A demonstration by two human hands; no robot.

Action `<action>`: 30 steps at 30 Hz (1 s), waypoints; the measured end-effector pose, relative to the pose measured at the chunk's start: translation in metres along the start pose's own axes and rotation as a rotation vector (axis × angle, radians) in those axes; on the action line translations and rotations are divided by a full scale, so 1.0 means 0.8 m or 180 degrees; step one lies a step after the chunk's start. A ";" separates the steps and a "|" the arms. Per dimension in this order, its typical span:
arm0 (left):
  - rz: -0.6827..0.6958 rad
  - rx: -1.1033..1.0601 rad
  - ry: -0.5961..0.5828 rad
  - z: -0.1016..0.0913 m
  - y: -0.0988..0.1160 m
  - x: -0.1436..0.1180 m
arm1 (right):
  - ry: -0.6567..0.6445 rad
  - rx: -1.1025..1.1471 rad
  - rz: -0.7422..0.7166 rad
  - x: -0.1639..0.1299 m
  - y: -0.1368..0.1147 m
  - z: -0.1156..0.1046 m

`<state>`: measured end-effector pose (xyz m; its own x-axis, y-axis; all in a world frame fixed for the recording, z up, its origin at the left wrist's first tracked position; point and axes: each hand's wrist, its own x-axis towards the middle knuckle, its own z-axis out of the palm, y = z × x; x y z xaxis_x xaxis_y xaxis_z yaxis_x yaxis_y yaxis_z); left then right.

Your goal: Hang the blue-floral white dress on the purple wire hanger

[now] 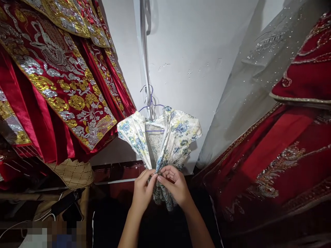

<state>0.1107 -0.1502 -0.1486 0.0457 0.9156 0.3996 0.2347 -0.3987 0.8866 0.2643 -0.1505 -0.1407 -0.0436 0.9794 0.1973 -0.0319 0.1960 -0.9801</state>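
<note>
A white short-sleeved dress [179, 132] with blue and yellow flowers hangs on a thin purple hanger [152, 103] in front of me. Its neckline is open in a deep V that narrows toward my hands. At the bottom of that V, my left hand [145, 184] pinches the front fabric between thumb and fingers. My right hand [173, 182] is right beside it, with thumb and forefinger closed on the same spot of cloth. Whether a button or other fastener lies between the fingertips is hidden. Below the hands, the dress hangs in gathered folds.
Red robes with gold and silver embroidery [77, 100] hang at left. More red beaded garments [281, 148] and a sheer sparkling veil [240, 86] hang at right. A metal pole [144, 51] runs along the white wall [191, 44]. A wooden stool [84, 203] stands lower left.
</note>
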 end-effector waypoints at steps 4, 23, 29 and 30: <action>0.0129 0.0048 -0.0023 -0.004 0.006 -0.004 | -0.0023 -0.0256 0.0165 0.000 0.016 0.011; 0.1289 0.0140 0.0826 -0.057 0.109 0.253 | -0.0453 -0.0577 0.0047 -0.018 0.021 0.015; 0.2063 0.0318 0.1094 -0.054 0.124 0.228 | -0.0824 -0.0715 -0.0065 0.004 -0.023 -0.010; 0.2223 0.0425 0.1067 -0.055 0.124 0.222 | -0.0766 -0.0741 -0.0200 0.018 -0.042 -0.014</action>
<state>0.0994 -0.0293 0.0202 -0.0649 0.3818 0.9220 0.3751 -0.8468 0.3771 0.2761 -0.1425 -0.1056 -0.2842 0.9308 0.2298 0.1855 0.2886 -0.9393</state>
